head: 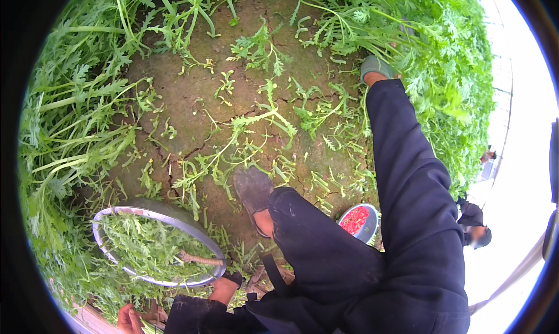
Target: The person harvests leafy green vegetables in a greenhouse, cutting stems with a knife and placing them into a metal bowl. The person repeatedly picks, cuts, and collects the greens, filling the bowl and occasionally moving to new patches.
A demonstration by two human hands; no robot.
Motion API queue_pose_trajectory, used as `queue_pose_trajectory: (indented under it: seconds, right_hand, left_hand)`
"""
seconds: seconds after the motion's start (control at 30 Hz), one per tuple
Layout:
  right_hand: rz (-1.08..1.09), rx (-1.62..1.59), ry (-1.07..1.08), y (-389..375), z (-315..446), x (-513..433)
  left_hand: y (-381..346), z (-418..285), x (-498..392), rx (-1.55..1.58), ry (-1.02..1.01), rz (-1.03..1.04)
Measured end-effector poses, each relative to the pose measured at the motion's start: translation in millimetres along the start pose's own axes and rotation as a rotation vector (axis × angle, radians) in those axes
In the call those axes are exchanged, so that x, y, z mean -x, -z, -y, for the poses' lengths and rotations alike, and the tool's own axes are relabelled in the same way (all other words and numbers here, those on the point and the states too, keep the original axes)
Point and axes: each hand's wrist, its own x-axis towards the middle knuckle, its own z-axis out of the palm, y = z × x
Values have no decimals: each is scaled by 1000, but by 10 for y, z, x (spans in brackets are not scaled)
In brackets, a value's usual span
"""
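Observation:
My right arm, in a dark sleeve, reaches up the picture. My right hand (376, 67), in what looks like a grey-green glove, is against the base of standing leafy greens (441, 59); its fingers are hidden among the stems. At the bottom left edge shows a bare hand (129, 320) with bent fingers; its arm is out of view, so I cannot tell for certain that it is my left hand. Near it stands a tilted round metal basin (107, 255) filled with cut leaves (150, 242). A brown ridged handle-like piece (203, 259) lies inside at the rim.
Cut stems and leaves (244, 122) lie scattered on cracked soil (174, 85). Long leafy stalks (78, 98) line the left. My brown shoe (252, 187) is on the soil. A small bowl (372, 229) holds red strips (354, 219). Two people (471, 216) are at the far right.

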Motion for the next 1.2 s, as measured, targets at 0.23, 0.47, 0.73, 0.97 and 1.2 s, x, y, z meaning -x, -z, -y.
queue_pose_trajectory:
  seconds: [0.23,0.47,0.73,0.97,1.2]
  right_hand:
    - [113,-42,127,191,-192,341]
    - [563,46,307,212,171,585]
    - [450,494,688,45,248,596]
    - [132,17,244,428,171,915]
    - [-30,-745,425,1123,111,1943]
  left_hand:
    - [8,-1,46,-2,2,-18]
    - [-1,20,80,25,-14,-22]
    - [17,65,211,-15,-21,-47]
    - [-28,-107,362,-24,-25,-64]
    - [-186,-718,649,-37,-273,-144]
